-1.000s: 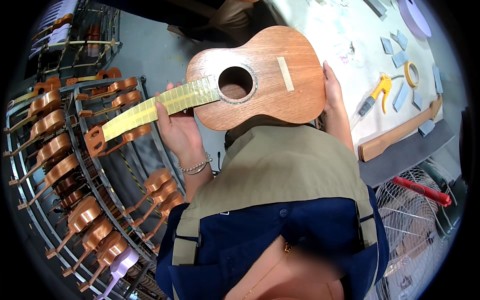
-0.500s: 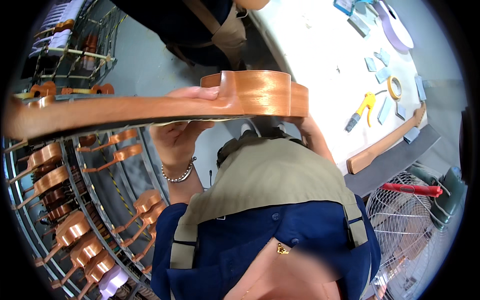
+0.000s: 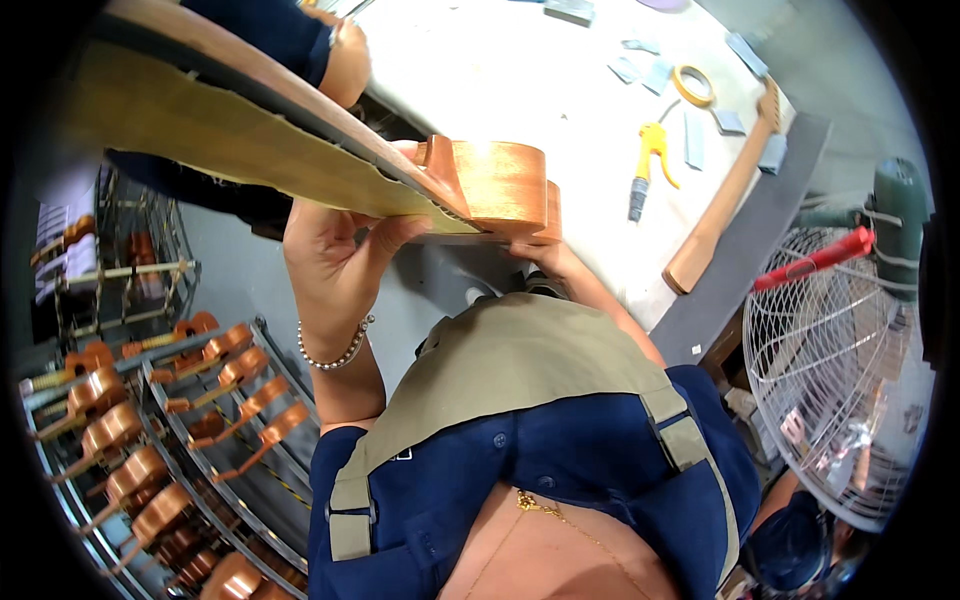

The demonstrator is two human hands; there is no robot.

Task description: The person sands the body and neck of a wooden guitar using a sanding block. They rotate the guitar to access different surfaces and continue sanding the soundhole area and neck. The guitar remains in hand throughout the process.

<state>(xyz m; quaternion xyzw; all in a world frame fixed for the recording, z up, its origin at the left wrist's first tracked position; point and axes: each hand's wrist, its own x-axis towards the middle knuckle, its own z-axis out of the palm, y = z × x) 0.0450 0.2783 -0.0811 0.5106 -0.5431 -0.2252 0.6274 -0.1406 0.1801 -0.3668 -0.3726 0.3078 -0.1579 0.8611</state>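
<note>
"White worktable [image 3: 480, 80] from twelve to two o'clock, metal racks [image 3: 212, 487] of unfinished ukuleles [image 3: 160, 510] down at eight. What do you have in hand?"

"From my end I see one ukulele [image 3: 500, 180], its body at twelve o'clock, just above centre, turned edge-on so the shiny brown side faces me. Its neck [image 3: 300, 100] reaches up toward ten o'clock, and yellow tape [image 3: 250, 150] covers the fingerboard side."

"How is the grip on the left?"

"I read the left hand [image 3: 335, 260] as clasped around the neck, close to the heel [image 3: 440, 165]: thumb [image 3: 400, 230] against the taped edge, fingertips showing on the opposite side."

"And the right?"

"I find the right hand [image 3: 548, 258] touching the lower edge of the body, at its far end. Most of its fingers are hidden, so I cannot tell how they close."

"What else reaches you?"

"Between one and two o'clock, a yellow blow gun [image 3: 652, 150] and a roll of tape [image 3: 709, 92]. At two, a loose wooden neck [image 3: 722, 195] lies along a dark grey strip [image 3: 745, 234]. I get a wire-guarded fan [image 3: 820, 380] between three and four, and a co-worker's navy sleeve [image 3: 270, 35] near eleven, just past the ukulele."
</note>
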